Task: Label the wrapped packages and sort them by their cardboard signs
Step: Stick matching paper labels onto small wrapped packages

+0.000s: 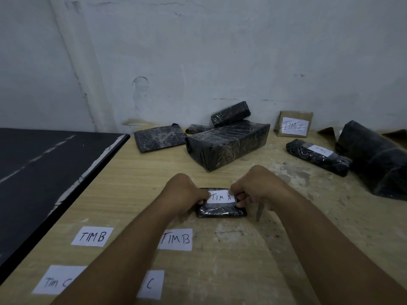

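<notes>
While the small package point(221, 212) lay on the bench point(253, 256) at twelve o'clock from the person, long axis running nine to three, the left hand point(185, 192) pinched its nine o'clock end with curled fingers point(201, 200). The "TIM A" label point(221, 197) sat between, and the right hand point(257, 188) gripped the three o'clock end likewise. Both hands were equally near, so pressing the label flat seemed next.

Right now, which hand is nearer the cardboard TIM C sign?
Right hand: the cardboard sign stands beyond it, rightward; left hand grips the small package farther left.
</notes>
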`<act>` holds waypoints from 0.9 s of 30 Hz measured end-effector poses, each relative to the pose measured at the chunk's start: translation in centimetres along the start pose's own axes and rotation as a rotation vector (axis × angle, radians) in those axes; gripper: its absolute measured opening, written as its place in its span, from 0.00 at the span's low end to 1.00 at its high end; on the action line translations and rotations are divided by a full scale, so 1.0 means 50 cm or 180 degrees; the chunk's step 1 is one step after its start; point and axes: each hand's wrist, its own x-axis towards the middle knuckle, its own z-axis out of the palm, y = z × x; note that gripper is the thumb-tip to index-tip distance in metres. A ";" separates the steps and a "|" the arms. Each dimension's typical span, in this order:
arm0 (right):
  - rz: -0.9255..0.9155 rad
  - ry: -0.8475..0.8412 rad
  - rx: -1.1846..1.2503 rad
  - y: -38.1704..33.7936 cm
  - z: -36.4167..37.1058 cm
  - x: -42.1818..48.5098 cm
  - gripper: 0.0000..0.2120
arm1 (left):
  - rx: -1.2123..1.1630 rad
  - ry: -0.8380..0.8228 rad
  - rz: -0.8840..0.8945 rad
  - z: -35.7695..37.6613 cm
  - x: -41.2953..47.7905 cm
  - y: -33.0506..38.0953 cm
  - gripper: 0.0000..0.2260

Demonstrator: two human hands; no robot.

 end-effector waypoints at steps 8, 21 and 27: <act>0.0026 0.0047 -0.0274 -0.010 0.001 -0.004 0.07 | 0.0285 -0.0111 -0.0096 -0.008 0.006 0.009 0.14; -0.0089 0.0289 -0.0771 -0.002 0.002 -0.006 0.12 | 0.0603 -0.0162 -0.0031 -0.018 0.016 -0.009 0.19; -0.0052 0.0363 -0.0744 0.032 -0.007 -0.012 0.19 | 0.0658 -0.0049 0.0072 -0.003 0.016 -0.017 0.21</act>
